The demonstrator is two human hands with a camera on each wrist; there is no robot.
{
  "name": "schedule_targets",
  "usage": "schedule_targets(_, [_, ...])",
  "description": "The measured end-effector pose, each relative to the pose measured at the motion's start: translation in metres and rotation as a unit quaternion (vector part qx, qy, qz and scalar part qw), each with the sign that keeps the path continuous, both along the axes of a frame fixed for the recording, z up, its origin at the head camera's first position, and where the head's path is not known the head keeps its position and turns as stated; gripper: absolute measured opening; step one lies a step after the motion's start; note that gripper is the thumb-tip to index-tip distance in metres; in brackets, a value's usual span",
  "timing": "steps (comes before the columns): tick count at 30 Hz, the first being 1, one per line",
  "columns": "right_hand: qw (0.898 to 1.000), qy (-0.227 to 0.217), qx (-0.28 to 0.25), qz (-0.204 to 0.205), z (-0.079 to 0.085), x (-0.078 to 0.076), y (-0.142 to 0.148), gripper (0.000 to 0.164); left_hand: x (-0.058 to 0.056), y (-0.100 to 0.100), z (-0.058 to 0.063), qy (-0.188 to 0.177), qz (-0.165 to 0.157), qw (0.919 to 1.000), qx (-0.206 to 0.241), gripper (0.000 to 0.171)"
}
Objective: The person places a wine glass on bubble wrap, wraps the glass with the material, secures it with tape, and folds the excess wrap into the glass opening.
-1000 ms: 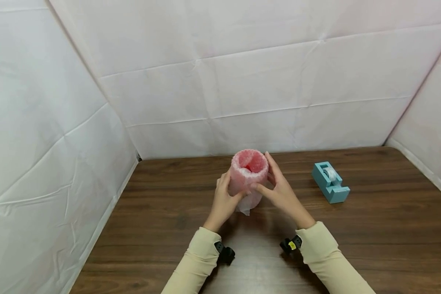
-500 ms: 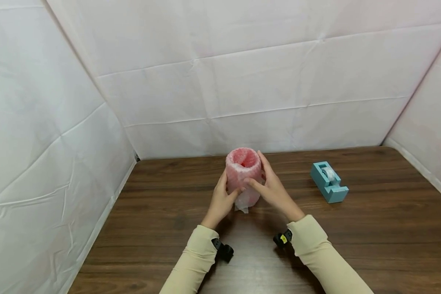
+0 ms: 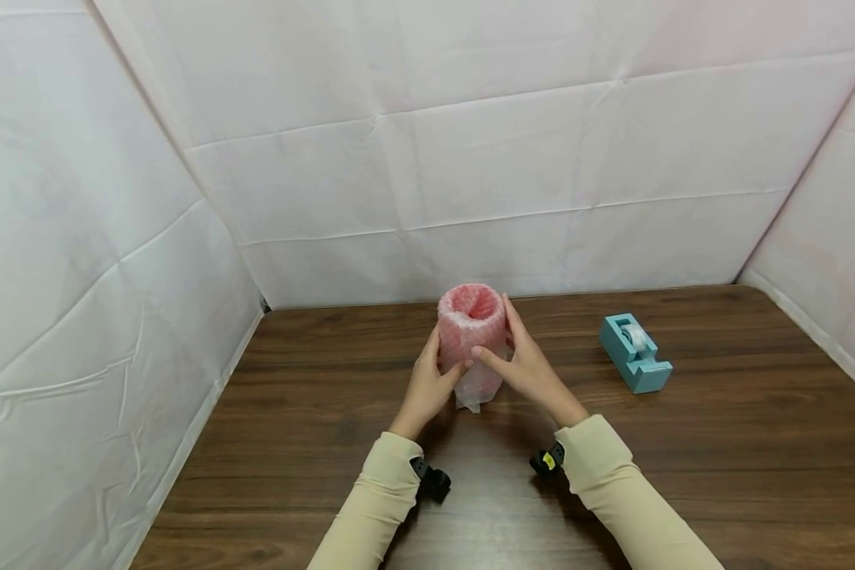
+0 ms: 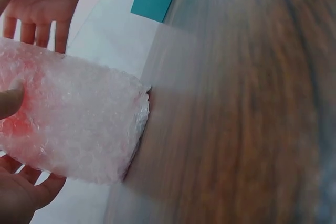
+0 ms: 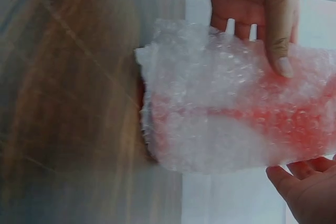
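A roll of bubble wrap (image 3: 479,372), formed into an upright cylinder around something red, stands on the wooden table at centre. Red shows through its layers in the right wrist view, and its top is hollow in the head view. My left hand (image 3: 427,388) holds its left side, thumb across the front. On the opposite side my right hand (image 3: 534,372) grips it, with the thumb also on the front and fingers reaching behind. A loose corner of wrap sticks out at the bottom front. Fingertips behind the roll are partly hidden in the head view.
A light blue tape dispenser (image 3: 634,356) with a roll of clear tape sits on the table (image 3: 720,443), right of the hands. White sheeting (image 3: 470,158) rises behind the table's far edge and along both sides.
Both hands and the bubble-wrapped cylinder have shifted slightly left in the head view, mostly in the first half second. The grip stays around the cylinder.
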State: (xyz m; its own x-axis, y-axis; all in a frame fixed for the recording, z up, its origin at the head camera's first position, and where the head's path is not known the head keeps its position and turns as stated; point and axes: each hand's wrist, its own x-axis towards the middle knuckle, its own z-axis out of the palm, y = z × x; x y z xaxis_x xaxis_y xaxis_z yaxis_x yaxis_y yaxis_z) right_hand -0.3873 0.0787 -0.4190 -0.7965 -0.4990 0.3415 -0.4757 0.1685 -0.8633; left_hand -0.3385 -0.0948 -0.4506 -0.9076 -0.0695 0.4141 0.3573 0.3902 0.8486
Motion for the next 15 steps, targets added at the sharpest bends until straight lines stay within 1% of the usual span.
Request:
schedule_targets(4, [1.0, -0.01, 0.005, -0.002, -0.004, 0.002, 0.001, 0.098, 0.002, -0.002, 0.0, -0.005, 0.0, 1.0, -0.008, 0.082])
schedule_targets(8, [1.0, -0.008, 0.002, -0.005, -0.004, 0.003, 0.003, 0.1, 0.004, -0.004, 0.002, -0.007, -0.004, 0.9999, -0.008, 0.086])
schedule_targets(12, [1.0, -0.005, 0.0, -0.01, -0.003, 0.004, 0.007, 0.1, 0.008, -0.007, 0.002, -0.01, -0.009, 0.9999, -0.009, 0.085])
schedule_targets(15, [1.0, -0.002, 0.006, -0.017, -0.005, 0.004, 0.012, 0.1, 0.011, -0.01, 0.004, -0.016, -0.003, 0.9997, -0.018, 0.083])
